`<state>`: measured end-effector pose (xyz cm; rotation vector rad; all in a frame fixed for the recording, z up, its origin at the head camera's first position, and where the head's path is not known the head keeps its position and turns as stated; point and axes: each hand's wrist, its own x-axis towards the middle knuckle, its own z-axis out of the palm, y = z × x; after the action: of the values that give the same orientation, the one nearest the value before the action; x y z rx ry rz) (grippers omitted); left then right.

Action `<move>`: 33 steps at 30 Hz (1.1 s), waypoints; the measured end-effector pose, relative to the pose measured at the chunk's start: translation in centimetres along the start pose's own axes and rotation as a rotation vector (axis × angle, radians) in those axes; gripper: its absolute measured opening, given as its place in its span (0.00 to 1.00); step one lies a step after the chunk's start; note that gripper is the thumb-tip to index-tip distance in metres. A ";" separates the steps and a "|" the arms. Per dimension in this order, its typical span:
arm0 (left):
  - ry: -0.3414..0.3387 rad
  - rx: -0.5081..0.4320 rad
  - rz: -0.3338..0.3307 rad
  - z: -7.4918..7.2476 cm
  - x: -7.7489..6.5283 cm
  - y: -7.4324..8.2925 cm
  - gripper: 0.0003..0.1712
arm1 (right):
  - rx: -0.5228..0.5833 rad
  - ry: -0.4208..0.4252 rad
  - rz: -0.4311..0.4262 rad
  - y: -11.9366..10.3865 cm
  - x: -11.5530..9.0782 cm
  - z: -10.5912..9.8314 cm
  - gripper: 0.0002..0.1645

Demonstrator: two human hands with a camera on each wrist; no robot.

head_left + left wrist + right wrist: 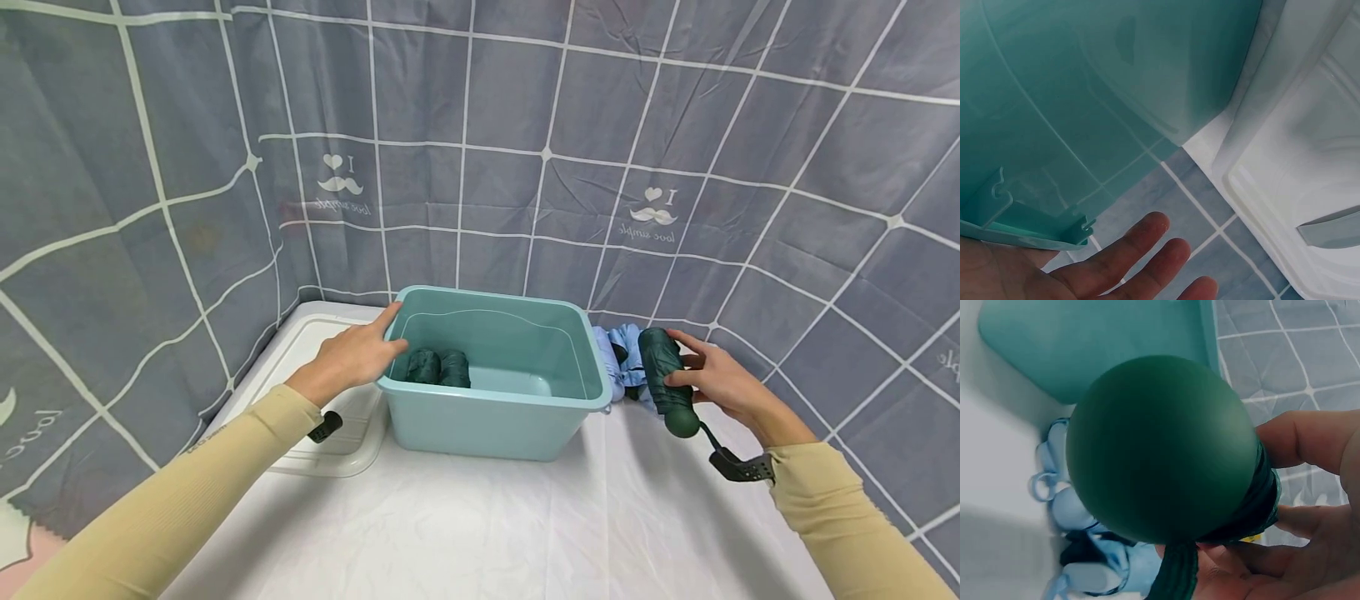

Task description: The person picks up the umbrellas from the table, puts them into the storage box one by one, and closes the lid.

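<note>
A light teal plastic bin stands with two dark green bundles lying inside at its left end. My left hand rests on the bin's left rim. In the left wrist view its fingers stretch loosely outside the wall below the rim. Right of the bin, my right hand holds a dark green folded umbrella above the table, its round handle end tilted toward me. A strap hangs from that end. Light blue folded umbrellas lie behind it, partly hidden.
A white lid lies left of the bin, partly under my left arm. White cloth covers the table. A grey checked curtain encloses the back and sides.
</note>
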<state>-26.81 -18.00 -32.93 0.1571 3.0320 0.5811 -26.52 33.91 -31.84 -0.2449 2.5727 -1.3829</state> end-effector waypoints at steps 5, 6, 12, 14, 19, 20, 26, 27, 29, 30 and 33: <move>0.001 0.001 0.000 0.0 0.0 0.0 0.44 | -0.032 0.012 -0.008 -1.8 0.5 -0.2 0.56; 0.001 0.000 0.000 0.0 0.0 0.0 0.44 | -0.035 0.013 -0.011 -2.3 0.6 -0.2 0.56; 0.004 0.004 0.002 0.0 0.0 0.1 0.44 | -0.049 0.013 -0.014 -4.7 1.3 -0.1 0.57; 0.004 0.006 0.003 0.0 0.0 0.1 0.44 | -0.052 0.011 -0.012 -5.5 1.5 0.0 0.57; 0.000 0.007 0.000 0.0 0.0 0.1 0.44 | -0.036 0.005 -0.020 -7.2 2.0 0.4 0.57; 0.000 0.007 0.000 0.0 0.0 0.1 0.44 | -0.031 0.005 -0.023 -7.4 2.2 0.5 0.57; -0.005 0.007 -0.001 0.0 0.0 0.0 0.44 | -0.023 -0.007 -0.043 -9.1 3.0 1.0 0.57; -0.005 0.008 -0.001 0.0 0.0 0.0 0.44 | -0.020 -0.010 -0.043 -9.4 3.1 1.2 0.57; -0.006 0.009 -0.001 0.0 0.0 0.1 0.44 | -0.017 -0.016 -0.044 -9.9 3.3 1.4 0.57; -0.007 0.009 -0.001 0.0 0.0 0.1 0.44 | -0.015 -0.018 -0.045 -10.2 3.5 1.5 0.57; -0.004 0.010 -0.001 0.0 0.0 0.1 0.44 | -0.013 -0.026 -0.043 -10.9 3.8 1.9 0.56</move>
<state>-26.76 -17.90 -32.88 0.1565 3.0313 0.5652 -29.22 25.51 -24.10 -0.3203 2.5706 -1.3686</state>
